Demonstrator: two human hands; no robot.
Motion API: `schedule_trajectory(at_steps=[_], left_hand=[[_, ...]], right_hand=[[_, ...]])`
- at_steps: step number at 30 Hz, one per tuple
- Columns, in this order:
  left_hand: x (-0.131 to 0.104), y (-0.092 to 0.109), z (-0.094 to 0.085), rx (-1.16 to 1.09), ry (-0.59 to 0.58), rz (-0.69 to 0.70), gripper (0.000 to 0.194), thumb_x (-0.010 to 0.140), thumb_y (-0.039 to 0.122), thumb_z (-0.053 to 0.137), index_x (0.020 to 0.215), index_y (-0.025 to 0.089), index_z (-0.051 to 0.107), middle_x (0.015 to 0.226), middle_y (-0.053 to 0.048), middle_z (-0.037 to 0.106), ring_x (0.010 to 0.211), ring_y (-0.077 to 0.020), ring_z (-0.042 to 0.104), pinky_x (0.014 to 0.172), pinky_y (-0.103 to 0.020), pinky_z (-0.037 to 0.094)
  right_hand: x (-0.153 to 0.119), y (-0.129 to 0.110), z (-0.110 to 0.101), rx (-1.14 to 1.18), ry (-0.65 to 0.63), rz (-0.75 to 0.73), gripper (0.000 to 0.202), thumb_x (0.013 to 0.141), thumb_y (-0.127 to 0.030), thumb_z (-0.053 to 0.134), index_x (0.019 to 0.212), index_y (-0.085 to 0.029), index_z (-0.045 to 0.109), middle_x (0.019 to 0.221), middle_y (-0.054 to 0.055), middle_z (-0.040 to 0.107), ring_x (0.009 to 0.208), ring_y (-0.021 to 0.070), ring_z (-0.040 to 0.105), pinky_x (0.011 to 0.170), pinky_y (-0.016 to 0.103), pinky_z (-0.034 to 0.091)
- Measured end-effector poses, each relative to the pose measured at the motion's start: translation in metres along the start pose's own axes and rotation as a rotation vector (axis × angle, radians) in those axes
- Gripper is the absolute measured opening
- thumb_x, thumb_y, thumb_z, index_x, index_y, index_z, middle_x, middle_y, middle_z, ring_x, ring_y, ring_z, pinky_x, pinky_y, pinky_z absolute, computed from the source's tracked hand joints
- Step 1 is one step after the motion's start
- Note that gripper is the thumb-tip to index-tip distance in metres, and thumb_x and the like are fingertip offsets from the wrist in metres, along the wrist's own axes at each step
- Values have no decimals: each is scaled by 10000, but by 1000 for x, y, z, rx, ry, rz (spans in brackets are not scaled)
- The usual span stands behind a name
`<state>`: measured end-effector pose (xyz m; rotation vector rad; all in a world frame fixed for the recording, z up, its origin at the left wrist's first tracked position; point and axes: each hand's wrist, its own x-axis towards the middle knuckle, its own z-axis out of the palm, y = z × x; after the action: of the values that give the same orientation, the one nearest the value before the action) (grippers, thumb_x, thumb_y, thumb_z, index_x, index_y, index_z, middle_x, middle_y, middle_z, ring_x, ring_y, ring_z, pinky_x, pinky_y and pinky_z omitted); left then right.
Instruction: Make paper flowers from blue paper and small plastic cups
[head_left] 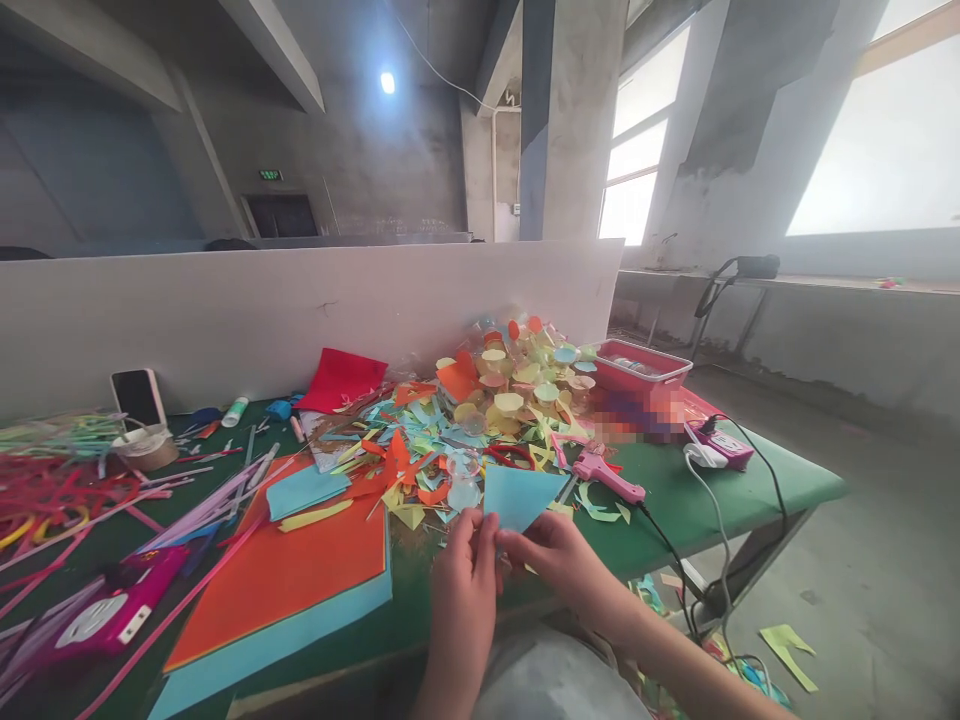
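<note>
Pinching a blue paper piece [517, 496] with 2 hands, held up near the front edge of a green table [810, 485]: left hand [465, 560] at the bottom left, right hand [551, 560] at the bottom right. Looks partway done to me: straight-edged already, can't tell if folded. Just behind, loads of scraps [431, 425] and a heap of paper-topped pieces [525, 385], so probably plenty finished. Off left, a whole orange sheet [300, 555], seemingly uncut. Off right, a pink glue gun [606, 473], not in hand.

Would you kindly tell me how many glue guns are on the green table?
1: the pink glue gun lies on the green table, beyond the right hand, right of the held blue paper. Others may be hidden under the paper scraps.
</note>
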<state>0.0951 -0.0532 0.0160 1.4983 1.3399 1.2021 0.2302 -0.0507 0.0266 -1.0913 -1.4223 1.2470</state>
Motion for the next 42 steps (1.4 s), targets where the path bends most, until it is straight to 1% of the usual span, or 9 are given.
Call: schedule_trajectory(at_steps=[9, 12, 16, 19, 23, 29, 34, 37, 42], left_hand=[[-7, 4, 12, -61, -34, 3, 399, 884, 610, 414, 729, 242, 406, 472, 102, 281, 409, -102, 343, 437, -210, 274], [-4, 3, 9, -67, 12, 2, 411, 871, 625, 428, 733, 238, 424, 463, 102, 291, 415, -103, 339, 444, -213, 285], [0, 0, 2, -79, 47, -20, 436, 847, 660, 446, 743, 236, 442, 452, 102, 309, 425, -109, 350, 469, -221, 308], [-1, -2, 3, -131, 31, -33, 444, 831, 670, 469, 747, 235, 439, 468, 103, 332, 430, -107, 374, 488, -222, 324], [-4, 0, 9, -161, -66, -65, 415, 847, 646, 465, 792, 235, 459, 461, 88, 438, 472, -133, 482, 577, -240, 397], [-4, 3, 10, -223, -298, -60, 351, 845, 583, 496, 789, 237, 508, 648, 5, 629, 618, -183, 599, 665, -277, 458], [0, -4, 8, -133, -322, -28, 372, 848, 567, 510, 713, 220, 519, 628, 27, 516, 635, -156, 523, 632, -253, 410], [4, -12, 6, -165, -347, -36, 377, 843, 577, 523, 774, 208, 551, 665, 18, 550, 650, -151, 528, 655, -260, 433], [9, -20, 3, -298, -176, -128, 534, 732, 687, 592, 944, 198, 567, 609, 36, 543, 557, -146, 505, 508, -247, 422]], right_hand=[[11, -14, -53, -272, 215, -92, 615, 826, -695, 506, 464, -198, 522, 467, 1, 543, 473, 130, 450, 527, 274, 364], [15, -15, -72, -166, 346, -114, 648, 827, -756, 435, 534, -197, 584, 440, 9, 545, 450, 146, 473, 533, 295, 383], [12, -14, -97, -51, 393, -141, 606, 818, -747, 479, 661, -185, 642, 490, 10, 574, 486, 157, 522, 549, 299, 397], [4, -12, -91, -60, 264, -120, 586, 849, -717, 467, 764, -173, 666, 567, 15, 602, 549, 168, 562, 595, 306, 437], [-1, -2, -63, -163, 11, -114, 488, 885, -642, 497, 786, -180, 619, 739, 31, 658, 665, 170, 594, 688, 308, 466], [3, 6, -56, -313, 100, -104, 549, 914, -641, 424, 582, -208, 482, 585, 2, 564, 577, 143, 462, 560, 271, 377], [5, 9, -65, -355, 131, -106, 569, 902, -672, 399, 565, -217, 449, 576, 8, 557, 575, 146, 440, 560, 273, 368], [5, 14, -63, -360, 79, -88, 544, 888, -671, 434, 603, -210, 472, 587, 2, 554, 556, 136, 438, 539, 268, 355], [4, 13, -49, -379, -79, -41, 394, 908, -542, 515, 726, -194, 547, 628, -7, 576, 595, 141, 492, 591, 272, 386]])
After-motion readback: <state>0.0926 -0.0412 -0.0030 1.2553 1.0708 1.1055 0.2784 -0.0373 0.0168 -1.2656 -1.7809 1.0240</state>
